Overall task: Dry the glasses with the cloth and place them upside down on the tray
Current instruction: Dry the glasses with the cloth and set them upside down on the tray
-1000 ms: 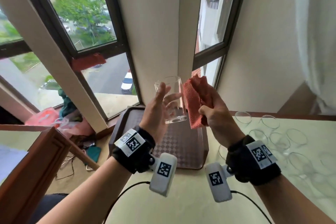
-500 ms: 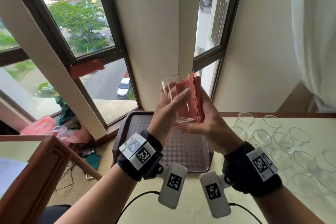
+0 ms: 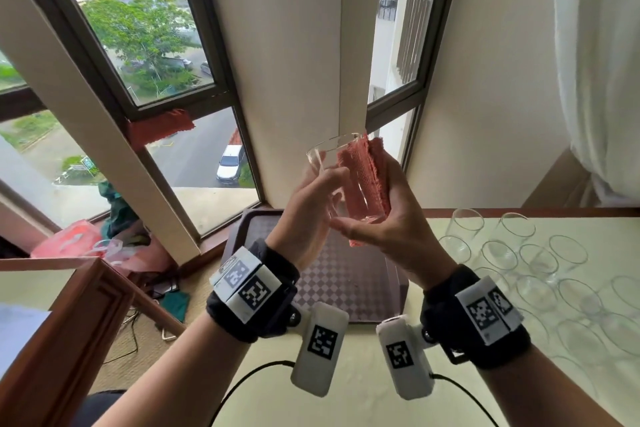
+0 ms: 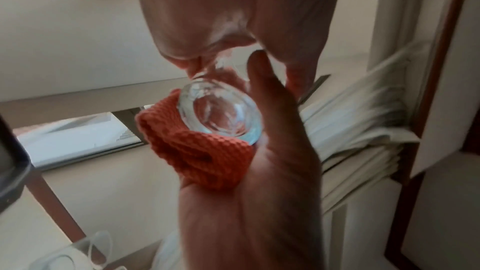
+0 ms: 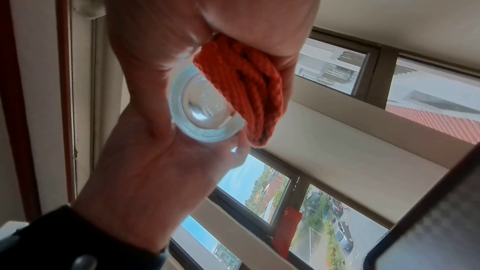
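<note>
A clear glass is held upright in the air, mouth up, with my left hand gripping its left side. My right hand holds a folded orange cloth pressed against the glass's right side, thumb under the base. In the left wrist view the thick base of the glass shows, with the cloth lying in the right palm. From the right wrist I see the glass base beside the cloth. The brown checkered tray lies on the table below both hands.
Several clear glasses stand mouth up on the pale tabletop to the right of the tray. Windows and a wall pillar rise just behind the hands. A wooden furniture edge is at lower left, and a white curtain hangs at the right.
One second ago the cloth was apart from the glass. My right hand brought it against the glass's right side, and both hands now hold together slightly higher.
</note>
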Demonstrator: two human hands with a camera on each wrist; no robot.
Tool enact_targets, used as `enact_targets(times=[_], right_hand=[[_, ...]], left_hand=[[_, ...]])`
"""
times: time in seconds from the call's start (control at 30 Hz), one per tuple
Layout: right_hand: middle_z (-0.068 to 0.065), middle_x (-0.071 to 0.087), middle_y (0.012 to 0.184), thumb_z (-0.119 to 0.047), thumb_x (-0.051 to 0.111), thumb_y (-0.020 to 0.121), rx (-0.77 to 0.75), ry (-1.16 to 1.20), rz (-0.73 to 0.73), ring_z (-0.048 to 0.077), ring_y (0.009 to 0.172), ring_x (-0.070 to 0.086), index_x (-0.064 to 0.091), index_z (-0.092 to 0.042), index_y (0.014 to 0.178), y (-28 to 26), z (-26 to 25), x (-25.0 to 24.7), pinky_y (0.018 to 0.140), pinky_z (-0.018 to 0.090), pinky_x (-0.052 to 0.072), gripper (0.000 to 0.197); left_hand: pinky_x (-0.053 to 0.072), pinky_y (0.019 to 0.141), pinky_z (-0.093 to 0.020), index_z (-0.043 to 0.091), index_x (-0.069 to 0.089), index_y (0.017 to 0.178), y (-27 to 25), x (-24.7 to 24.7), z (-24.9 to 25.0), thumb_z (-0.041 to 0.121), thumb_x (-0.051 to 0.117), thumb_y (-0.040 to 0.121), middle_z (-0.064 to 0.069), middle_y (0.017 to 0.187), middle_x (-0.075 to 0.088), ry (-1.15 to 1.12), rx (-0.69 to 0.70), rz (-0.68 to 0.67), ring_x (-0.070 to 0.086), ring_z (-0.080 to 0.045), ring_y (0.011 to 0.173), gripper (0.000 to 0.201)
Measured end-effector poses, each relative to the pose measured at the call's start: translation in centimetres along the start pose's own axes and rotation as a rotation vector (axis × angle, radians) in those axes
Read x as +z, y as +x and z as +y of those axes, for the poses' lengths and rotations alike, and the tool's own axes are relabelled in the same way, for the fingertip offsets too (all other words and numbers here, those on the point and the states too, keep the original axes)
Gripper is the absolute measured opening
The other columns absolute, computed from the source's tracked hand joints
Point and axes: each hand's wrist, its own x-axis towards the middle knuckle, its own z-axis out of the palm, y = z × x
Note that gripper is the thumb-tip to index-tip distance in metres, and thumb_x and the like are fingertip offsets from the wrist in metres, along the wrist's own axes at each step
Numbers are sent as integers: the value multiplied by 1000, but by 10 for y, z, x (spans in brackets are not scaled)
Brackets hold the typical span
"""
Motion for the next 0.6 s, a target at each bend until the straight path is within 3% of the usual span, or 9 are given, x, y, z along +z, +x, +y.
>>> enact_targets(times=[0.07, 0.13, 0.23, 0.3, 0.37, 0.47, 0.53, 0.6], right_hand=[[0, 54, 140, -20, 83, 71, 7, 32, -6, 13, 128, 57, 30, -20, 151, 0, 0, 1, 104, 47, 51, 96], [2, 55, 139, -17, 83, 72, 30, 85, -32, 17, 127, 58, 31, -20, 150, 1, -2, -1, 101, 48, 53, 94], [6, 61, 131, -9, 78, 72, 80, 210, -86, 22, 120, 63, 38, -22, 145, 0, -2, -6, 96, 43, 55, 84], [7, 64, 127, -5, 77, 70, 107, 265, -100, 24, 116, 65, 44, -24, 140, 1, 0, -10, 93, 39, 55, 80], [7, 65, 125, -6, 80, 67, 127, 285, -94, 27, 116, 65, 47, -27, 136, 2, 1, -12, 95, 43, 55, 80], [7, 62, 133, -8, 81, 68, 95, 227, -57, 25, 120, 63, 41, -24, 144, -1, 2, -12, 102, 49, 52, 87], [6, 57, 139, -9, 83, 69, 44, 150, -44, 23, 125, 60, 34, -20, 151, -3, 2, -10, 103, 48, 51, 96], [6, 54, 142, -7, 84, 69, 11, 116, -48, 21, 129, 57, 29, -16, 153, -4, 1, -7, 104, 44, 51, 100]], left_hand=[[55, 89, -29, 7, 42, 138, 1, 4, 1, 33, 69, 84, -7, 116, 68, 36, 13, 28, 67, -22, 111, 66], [56, 86, -29, 1, 40, 140, 0, 7, 1, 44, 73, 81, -10, 118, 66, 64, 22, 56, 68, -23, 109, 80], [56, 93, -41, 2, 44, 140, -4, 6, 2, 43, 58, 88, -11, 115, 65, 17, -6, 13, 66, -23, 107, 67], [50, 104, -51, 8, 42, 145, -6, 2, 1, 50, 56, 84, -18, 127, 61, -8, -59, -37, 61, -30, 119, 75], [40, 110, -57, 12, 44, 143, -5, -2, 3, 48, 60, 83, -14, 132, 61, -13, -96, -64, 57, -31, 126, 72], [44, 103, -49, 11, 51, 127, -2, -6, 12, 21, 69, 85, -3, 114, 69, -93, -108, -15, 66, -19, 111, 47], [50, 96, -46, 2, 42, 138, -2, -2, 18, 12, 70, 82, -4, 102, 71, -104, -96, -36, 67, -21, 104, 63], [57, 76, -26, 6, 32, 144, -4, 5, 20, 16, 80, 74, 5, 88, 76, -97, -66, 0, 72, -10, 90, 85]])
